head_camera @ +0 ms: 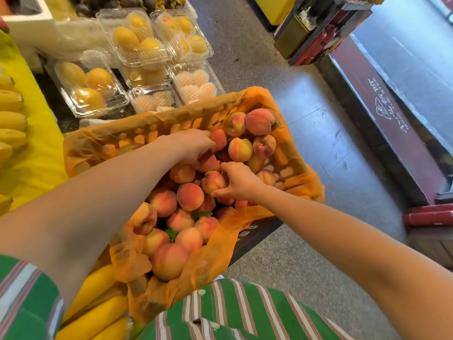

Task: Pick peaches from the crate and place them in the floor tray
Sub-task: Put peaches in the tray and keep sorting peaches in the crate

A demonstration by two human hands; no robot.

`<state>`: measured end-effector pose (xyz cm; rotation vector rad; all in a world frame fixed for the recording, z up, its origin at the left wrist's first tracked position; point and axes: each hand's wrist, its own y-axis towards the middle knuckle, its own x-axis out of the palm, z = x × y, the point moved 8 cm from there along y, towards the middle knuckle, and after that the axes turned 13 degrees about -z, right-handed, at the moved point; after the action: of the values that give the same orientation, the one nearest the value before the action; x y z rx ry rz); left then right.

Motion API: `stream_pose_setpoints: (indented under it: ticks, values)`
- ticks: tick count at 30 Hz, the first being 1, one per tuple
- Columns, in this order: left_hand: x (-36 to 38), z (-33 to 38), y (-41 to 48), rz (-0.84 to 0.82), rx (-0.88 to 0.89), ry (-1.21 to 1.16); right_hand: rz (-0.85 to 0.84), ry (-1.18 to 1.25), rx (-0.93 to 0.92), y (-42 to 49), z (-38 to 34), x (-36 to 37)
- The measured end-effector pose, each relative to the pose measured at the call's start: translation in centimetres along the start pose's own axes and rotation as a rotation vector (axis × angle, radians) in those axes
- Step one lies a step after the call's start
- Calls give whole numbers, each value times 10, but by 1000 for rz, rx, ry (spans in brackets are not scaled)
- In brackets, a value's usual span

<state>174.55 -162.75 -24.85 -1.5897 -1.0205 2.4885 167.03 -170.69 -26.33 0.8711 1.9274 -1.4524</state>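
A dark crate (pixel 255 235) lined with orange plastic (pixel 157 119) holds several pink-orange peaches (pixel 190 196). My left hand (pixel 192 146) reaches into the middle of the pile, fingers curled over a peach (pixel 208 161). Just to the right and nearer, my right hand (pixel 239 181) grips another peach (pixel 212 181) from its right side. More peaches (pixel 259 121) lie at the crate's far end. No floor tray shows in this view.
Clear plastic boxes of yellow mangoes (pixel 137 38) and netted fruit (pixel 196 82) stand beyond the crate. Bananas (pixel 11 119) lie at the left and below the crate (pixel 98 315). Grey floor (pixel 306 133) stretches right toward a dark red step (pixel 387 119).
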Motion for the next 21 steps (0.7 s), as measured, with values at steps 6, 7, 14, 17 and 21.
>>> stream_pose_setpoints:
  ticks: [6,7,14,17,21]
  values:
    - [-2,5,2,5,-19,77,-56,289,-70,-32,25,-18]
    - [-2,6,2,5,-30,99,-65,293,-72,-37,28,-19]
    - [-4,11,1,26,-99,180,-82,340,-87,-46,32,-18]
    - [-7,13,-2,74,-137,226,-85,367,-89,-49,33,-21]
    - [2,12,-1,107,-156,263,-90,381,-65,-52,37,-22]
